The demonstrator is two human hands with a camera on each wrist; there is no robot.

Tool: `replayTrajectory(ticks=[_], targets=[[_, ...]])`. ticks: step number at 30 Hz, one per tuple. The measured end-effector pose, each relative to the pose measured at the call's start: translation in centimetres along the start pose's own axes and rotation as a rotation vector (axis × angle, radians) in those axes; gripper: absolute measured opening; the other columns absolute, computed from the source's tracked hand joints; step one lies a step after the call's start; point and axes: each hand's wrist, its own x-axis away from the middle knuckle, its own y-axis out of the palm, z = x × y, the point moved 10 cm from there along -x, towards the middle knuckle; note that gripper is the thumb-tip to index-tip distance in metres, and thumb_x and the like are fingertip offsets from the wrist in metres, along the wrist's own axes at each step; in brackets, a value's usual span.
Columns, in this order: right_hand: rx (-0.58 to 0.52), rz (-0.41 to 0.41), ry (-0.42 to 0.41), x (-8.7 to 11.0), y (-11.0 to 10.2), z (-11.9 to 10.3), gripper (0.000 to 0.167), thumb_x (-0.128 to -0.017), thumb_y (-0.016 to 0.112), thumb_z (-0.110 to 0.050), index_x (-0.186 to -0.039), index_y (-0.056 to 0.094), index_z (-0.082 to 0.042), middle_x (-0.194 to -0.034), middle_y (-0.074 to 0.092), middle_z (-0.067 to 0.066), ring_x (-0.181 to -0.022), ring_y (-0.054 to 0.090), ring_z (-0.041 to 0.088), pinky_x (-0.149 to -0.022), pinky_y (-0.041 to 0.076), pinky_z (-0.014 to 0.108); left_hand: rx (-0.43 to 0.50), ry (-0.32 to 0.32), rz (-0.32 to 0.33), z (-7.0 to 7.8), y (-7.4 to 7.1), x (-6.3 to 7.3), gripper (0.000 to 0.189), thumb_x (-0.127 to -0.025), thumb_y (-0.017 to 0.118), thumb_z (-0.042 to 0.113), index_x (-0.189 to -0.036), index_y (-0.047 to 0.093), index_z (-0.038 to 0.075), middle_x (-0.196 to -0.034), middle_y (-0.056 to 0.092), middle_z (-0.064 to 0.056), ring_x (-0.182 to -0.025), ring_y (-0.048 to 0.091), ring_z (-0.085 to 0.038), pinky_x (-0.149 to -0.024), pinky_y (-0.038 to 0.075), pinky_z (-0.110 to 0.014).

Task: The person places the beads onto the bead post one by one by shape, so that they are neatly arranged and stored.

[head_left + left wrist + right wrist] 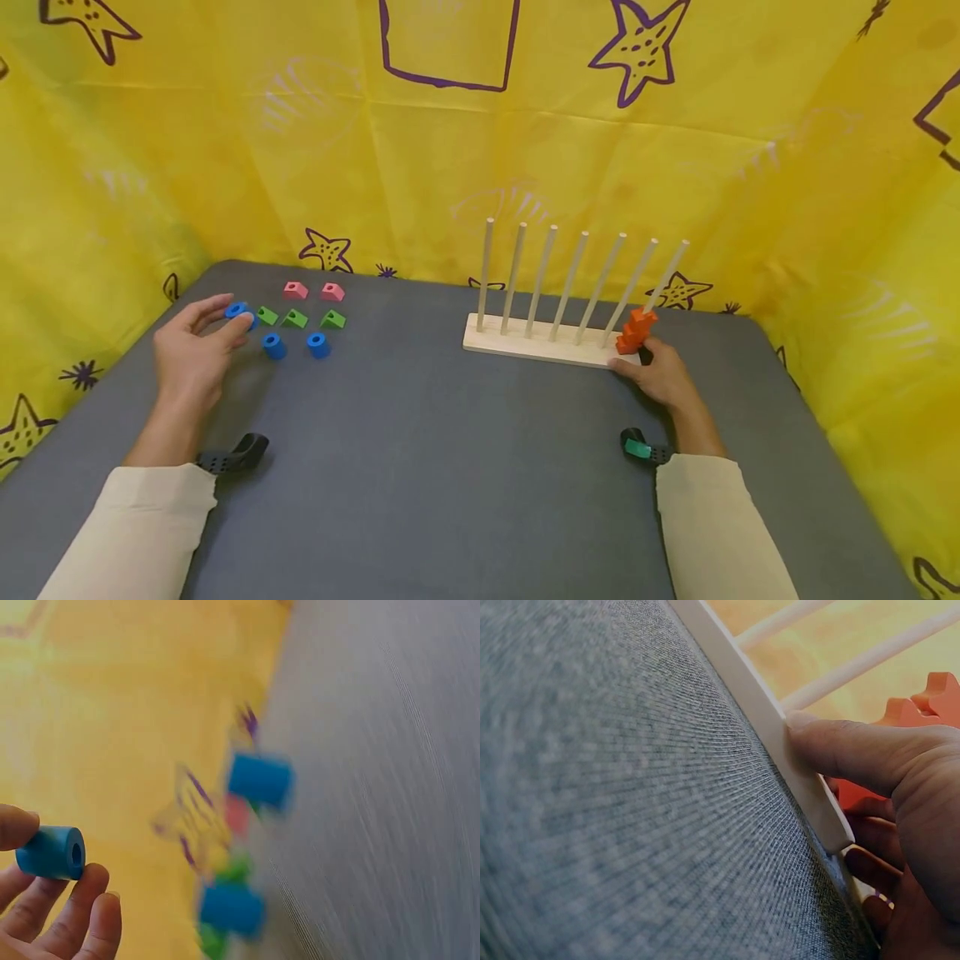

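At the left of the head view, my left hand (pixel 187 354) pinches a blue cylinder (pixel 49 853) between thumb and fingers, held up off the table. A hole runs through the cylinder, its end visible in the left wrist view. My right hand (pixel 663 375) grips the right end of a wooden base (pixel 516 341), thumb on the front edge and fingers behind. Several upright wooden pegs (pixel 539 283) stand in a row on that base. Orange pieces (pixel 636 330) are stacked on the rightmost peg, beside the right fingers, which partly hide them in the right wrist view.
Two more blue cylinders (pixel 318 345) stand on the grey table (pixel 450 467) right of the left hand. Behind them are three green triangular blocks (pixel 295 319), then two pink blocks (pixel 296 290). A yellow patterned cloth (pixel 420 167) hangs around the table's back and sides.
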Motion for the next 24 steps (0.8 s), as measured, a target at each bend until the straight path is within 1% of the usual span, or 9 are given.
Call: replayTrajectory(ticks=[5, 6, 8, 11, 12, 15, 17, 22, 24], targets=[[0.006, 0.014, 0.001, 0.1, -0.1, 0.1, 0.076, -0.086, 0.073, -0.038, -0.138, 0.041, 0.008, -0.137, 0.043, 0.033, -0.124, 0.039, 0.050, -0.103, 0.025, 0.063, 0.093, 0.115, -0.129, 4.1, 5.1, 2.2, 0.040, -0.079, 0.079, 0.005, -0.118, 0.066, 0.002, -0.096, 0.069, 0.000, -0.074, 0.068, -0.010, -0.066, 0.054, -0.020], [0.005, 0.016, -0.002, 0.0, -0.1, 0.1, 0.076, -0.086, 0.073, -0.038, -0.138, 0.041, 0.008, -0.136, 0.043, 0.033, -0.123, 0.039, 0.050, -0.103, 0.025, 0.063, 0.098, 0.139, -0.157, 4.9, 6.1, 2.7, 0.039, -0.080, 0.078, 0.004, -0.117, 0.066, 0.001, -0.095, 0.070, 0.000, -0.075, 0.068, -0.011, -0.066, 0.054, -0.020], [0.003, 0.019, -0.008, 0.0, -0.1, 0.2, 0.076, -0.086, 0.073, -0.038, -0.138, 0.042, 0.008, -0.136, 0.044, 0.033, -0.123, 0.040, 0.050, -0.104, 0.025, 0.062, 0.063, 0.193, -0.205, 6.4, 8.2, 3.7, 0.037, -0.082, 0.077, 0.003, -0.117, 0.067, 0.000, -0.095, 0.070, 0.002, -0.079, 0.067, -0.010, -0.067, 0.053, -0.018], [-0.002, 0.031, -0.013, 0.0, -0.3, 0.2, 0.075, -0.086, 0.074, -0.036, -0.137, 0.043, 0.008, -0.135, 0.045, 0.033, -0.123, 0.041, 0.049, -0.104, 0.025, 0.061, 0.064, 0.245, -0.280, 8.4, 11.1, 4.8, 0.036, -0.082, 0.076, 0.002, -0.116, 0.067, -0.001, -0.097, 0.069, -0.002, -0.083, 0.067, -0.012, -0.070, 0.053, -0.020], [-0.006, 0.031, -0.013, 0.0, -0.3, 0.2, 0.075, -0.086, 0.074, -0.036, -0.137, 0.043, 0.008, -0.135, 0.044, 0.033, -0.123, 0.040, 0.050, -0.104, 0.025, 0.061, 0.035, 0.263, -0.293, 9.1, 11.9, 5.1, 0.036, -0.082, 0.076, 0.004, -0.116, 0.067, 0.000, -0.098, 0.068, -0.002, -0.084, 0.067, -0.011, -0.070, 0.053, -0.020], [-0.014, 0.027, -0.006, 0.1, -0.3, 0.2, 0.076, -0.086, 0.074, -0.037, -0.137, 0.042, 0.008, -0.136, 0.044, 0.033, -0.124, 0.040, 0.049, -0.104, 0.025, 0.061, 0.026, 0.284, -0.349, 10.5, 14.2, 5.8, 0.035, -0.082, 0.076, 0.004, -0.116, 0.068, 0.000, -0.100, 0.068, -0.005, -0.087, 0.067, -0.013, -0.074, 0.053, -0.021], [-0.019, 0.019, 0.002, 0.1, -0.3, 0.3, 0.077, -0.086, 0.074, -0.037, -0.138, 0.041, 0.008, -0.137, 0.043, 0.033, -0.124, 0.039, 0.050, -0.104, 0.024, 0.062, -0.030, 0.311, -0.373, 11.3, 15.6, 6.2, 0.035, -0.083, 0.076, 0.007, -0.117, 0.068, 0.002, -0.100, 0.067, -0.005, -0.088, 0.066, -0.014, -0.076, 0.053, -0.022], [-0.017, 0.013, 0.011, 0.1, -0.2, 0.2, 0.077, -0.086, 0.074, -0.037, -0.138, 0.041, 0.008, -0.137, 0.043, 0.033, -0.124, 0.038, 0.050, -0.104, 0.024, 0.062, -0.095, 0.343, -0.450, 12.9, 18.8, 7.0, 0.037, -0.086, 0.074, 0.011, -0.121, 0.065, 0.002, -0.105, 0.065, -0.009, -0.089, 0.064, -0.019, -0.081, 0.052, -0.027], [-0.016, 0.016, 0.008, 0.1, -0.2, 0.1, 0.076, -0.086, 0.074, -0.037, -0.138, 0.042, 0.008, -0.137, 0.043, 0.033, -0.124, 0.039, 0.050, -0.104, 0.024, 0.062, -0.098, 0.344, -0.483, 13.4, 20.0, 7.3, 0.038, -0.086, 0.074, 0.012, -0.122, 0.065, 0.002, -0.108, 0.064, -0.010, -0.091, 0.064, -0.020, -0.081, 0.052, -0.028]])
